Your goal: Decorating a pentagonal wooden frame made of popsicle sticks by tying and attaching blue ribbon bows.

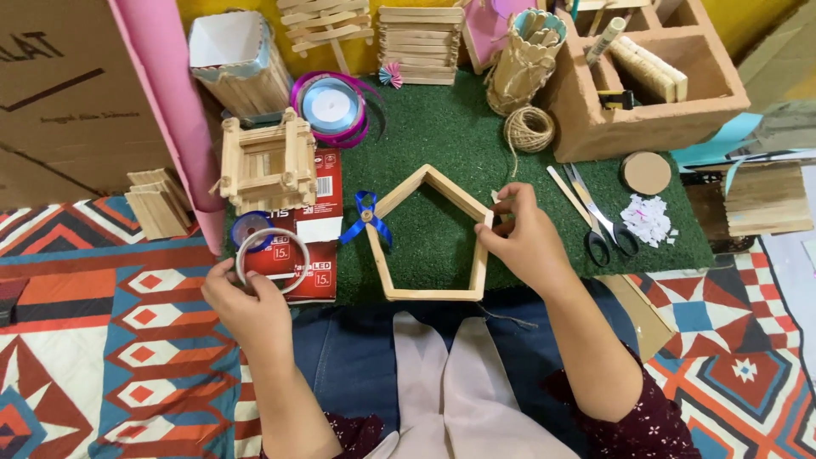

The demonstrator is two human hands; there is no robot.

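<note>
A house-shaped frame of wooden sticks lies flat on the green mat. My right hand pinches its right corner, fingers closed on the stick there. My left hand holds a clear tape roll upright over a red box. A small blue ribbon bow sits at the frame's left edge.
Scissors, a loose stick and white paper scraps lie right of the frame. A twine ball, a stick-built box, ribbon spools, a pink paper roll and a brown organiser stand behind. A patterned rug lies beneath.
</note>
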